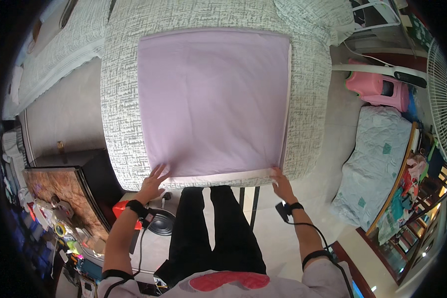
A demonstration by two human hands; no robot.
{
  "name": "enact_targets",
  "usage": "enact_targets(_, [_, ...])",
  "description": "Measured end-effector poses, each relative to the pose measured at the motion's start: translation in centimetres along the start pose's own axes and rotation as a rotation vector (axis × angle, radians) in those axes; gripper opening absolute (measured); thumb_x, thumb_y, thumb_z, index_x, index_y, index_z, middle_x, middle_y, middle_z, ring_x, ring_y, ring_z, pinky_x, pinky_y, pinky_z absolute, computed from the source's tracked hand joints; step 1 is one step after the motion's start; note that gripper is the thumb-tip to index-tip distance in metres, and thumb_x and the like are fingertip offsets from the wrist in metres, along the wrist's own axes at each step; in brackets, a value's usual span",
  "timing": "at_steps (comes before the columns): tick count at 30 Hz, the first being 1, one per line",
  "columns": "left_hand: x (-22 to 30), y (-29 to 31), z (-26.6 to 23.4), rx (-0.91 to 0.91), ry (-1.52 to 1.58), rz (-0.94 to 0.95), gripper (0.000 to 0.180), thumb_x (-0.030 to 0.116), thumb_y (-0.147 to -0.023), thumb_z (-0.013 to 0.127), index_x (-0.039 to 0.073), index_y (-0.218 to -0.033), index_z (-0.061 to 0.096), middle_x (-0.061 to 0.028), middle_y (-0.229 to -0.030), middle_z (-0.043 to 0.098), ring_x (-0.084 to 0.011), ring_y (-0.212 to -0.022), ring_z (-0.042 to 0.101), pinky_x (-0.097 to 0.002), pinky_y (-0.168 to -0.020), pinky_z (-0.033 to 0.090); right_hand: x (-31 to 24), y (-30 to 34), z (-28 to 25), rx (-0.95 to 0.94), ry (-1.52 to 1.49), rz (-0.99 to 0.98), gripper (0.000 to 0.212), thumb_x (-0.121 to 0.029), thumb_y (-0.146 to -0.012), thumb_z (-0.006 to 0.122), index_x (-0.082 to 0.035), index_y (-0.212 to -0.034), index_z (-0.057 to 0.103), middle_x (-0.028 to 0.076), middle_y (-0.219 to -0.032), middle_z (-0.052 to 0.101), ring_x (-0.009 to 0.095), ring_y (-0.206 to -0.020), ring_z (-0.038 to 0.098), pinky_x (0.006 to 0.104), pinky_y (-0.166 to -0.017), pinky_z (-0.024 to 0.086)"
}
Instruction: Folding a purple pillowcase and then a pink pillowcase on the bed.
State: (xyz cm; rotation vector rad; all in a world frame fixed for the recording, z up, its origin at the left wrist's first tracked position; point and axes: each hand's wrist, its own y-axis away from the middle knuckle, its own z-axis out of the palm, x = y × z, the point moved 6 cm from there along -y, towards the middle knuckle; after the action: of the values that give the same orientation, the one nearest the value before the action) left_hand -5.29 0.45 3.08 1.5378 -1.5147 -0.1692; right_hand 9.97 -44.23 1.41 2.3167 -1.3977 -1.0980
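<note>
A light purple cloth [218, 99], folded into a large flat rectangle, lies on the bed, with a paler strip along its near and right edges. At its near left corner, my left hand [153, 184] rests with fingers spread, the fingertips on the fabric. My right hand [281, 185] is at the near right corner, its fingers stretched forward and touching the cloth's edge. Neither hand appears to lift the fabric. Faint creases run down the cloth's left part and near its right corner.
Beneath the cloth is a bed with a grey-and-white patterned cover [119, 99]. A dark cabinet with a brown top [59, 193] stands at left. On the right are a pink plastic item [382, 90], a pale quilted pad [370, 164] and a white fan [442, 94].
</note>
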Motion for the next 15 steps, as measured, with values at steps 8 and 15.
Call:
enact_targets(8, [-5.1, -8.0, -9.4, 0.280, 0.132, -0.286, 0.032, 0.011, -0.071, 0.056, 0.009, -0.103, 0.052, -0.0123, -0.098, 0.056, -0.0296, -0.093, 0.050, -0.0379, -0.080, 0.041, -1.5, -10.4, -6.5, 0.138, -0.366, 0.403, 0.020, -0.016, -0.073, 0.051, -0.003, -0.088, 0.056, 0.013, -0.084, 0.059, 0.024, -0.079, 0.056, 0.0350, -0.069, 0.043])
enact_targets(15, [-8.4, -21.9, -25.8, 0.889, -0.495, -0.017, 0.045, 0.012, -0.077, 0.050, 0.009, -0.119, 0.036, -0.0136, -0.118, 0.041, -0.0306, -0.105, 0.042, -0.0392, -0.085, 0.037, -7.6, -30.9, -20.7, 0.751, 0.143, -0.236, 0.047, -0.014, -0.071, 0.059, 0.000, -0.113, 0.041, 0.018, -0.112, 0.045, 0.028, -0.101, 0.045, 0.0348, -0.087, 0.034])
